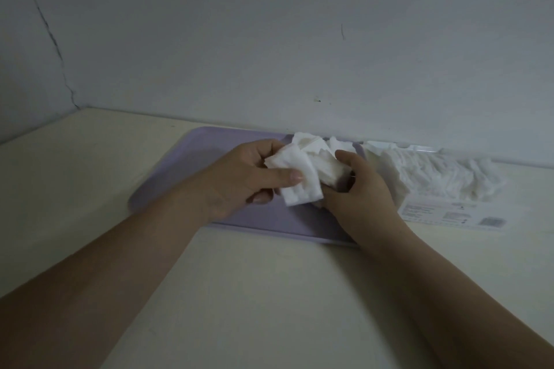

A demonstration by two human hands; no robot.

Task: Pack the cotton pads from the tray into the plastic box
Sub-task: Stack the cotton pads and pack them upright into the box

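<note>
Cream table [254, 293], lilac tray [192, 165] on it, clear plastic box [443, 186] just beside tray

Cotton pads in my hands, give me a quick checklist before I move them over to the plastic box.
1. Grip: left hand and right hand both hold the bunch of cotton pads: ok.
2. Bunch squared up: the pads sit crumpled and uneven: not ok.
3. Strays: a few loose pads lie on the purple tray behind the hands: not ok.
4. Plastic box within reach, just right of the tray: ok.
5. Room in the box: the pads packed in it seem to fill most of it: cannot tell.
</note>
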